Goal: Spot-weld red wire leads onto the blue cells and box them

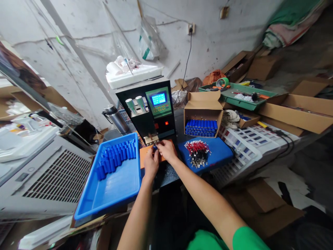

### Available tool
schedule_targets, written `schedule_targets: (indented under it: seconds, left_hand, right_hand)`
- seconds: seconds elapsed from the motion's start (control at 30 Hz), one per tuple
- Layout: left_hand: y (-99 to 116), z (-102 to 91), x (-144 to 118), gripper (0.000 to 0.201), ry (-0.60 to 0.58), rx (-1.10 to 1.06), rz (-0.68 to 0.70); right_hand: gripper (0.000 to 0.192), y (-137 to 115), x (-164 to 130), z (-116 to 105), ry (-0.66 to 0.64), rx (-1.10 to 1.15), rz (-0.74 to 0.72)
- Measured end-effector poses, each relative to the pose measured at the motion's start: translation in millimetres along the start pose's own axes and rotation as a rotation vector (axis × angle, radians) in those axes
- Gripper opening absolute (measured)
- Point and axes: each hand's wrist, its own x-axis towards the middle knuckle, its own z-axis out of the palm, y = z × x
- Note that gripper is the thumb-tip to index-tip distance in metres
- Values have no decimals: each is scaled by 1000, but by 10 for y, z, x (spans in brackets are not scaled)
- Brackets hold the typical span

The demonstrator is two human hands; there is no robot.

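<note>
Both my hands meet in front of a black spot-welding machine (156,111) with a green panel and a blue screen. My left hand (151,162) and my right hand (168,150) together pinch a small blue battery cell (155,148) just below the machine's metal welding tips (151,139), over an orange pad (145,154). Left of my hands, a blue tray (114,187) holds several blue cells (117,156) at its far end. To the right lies a bundle of red wires with metal tabs (197,152) on a blue mat (215,156).
An open cardboard box (203,111) of stacked blue cells stands behind the mat. A steel flask (116,118) is left of the machine. A green tray of tools (239,93), cardboard boxes (299,111) and a white grilled unit (52,173) surround the bench.
</note>
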Motion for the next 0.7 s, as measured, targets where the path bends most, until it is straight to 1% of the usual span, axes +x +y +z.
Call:
schedule_targets:
  seconds: [0.1, 0.27, 0.4, 0.53, 0.7]
  left_hand:
    - [12, -6, -4, 31, -3, -4, -4]
    - [30, -9, -12, 30, 5, -9, -1]
    - [39, -8, -10, 31, 8, 16, -17]
    - [40, -6, -11, 31, 4, 14, -20]
    - [44, -3, -18, 29, 19, 47, -19]
  right_hand:
    - [20, -13, -11, 12, 53, -28, -18]
    - [19, -23, -31, 26, 62, -47, -20]
    - [15, -6, -30, 30, 83, -72, -65]
    - [16, 12, -28, 26, 81, -90, -103]
    - [16, 16, -27, 24, 78, -86, -118]
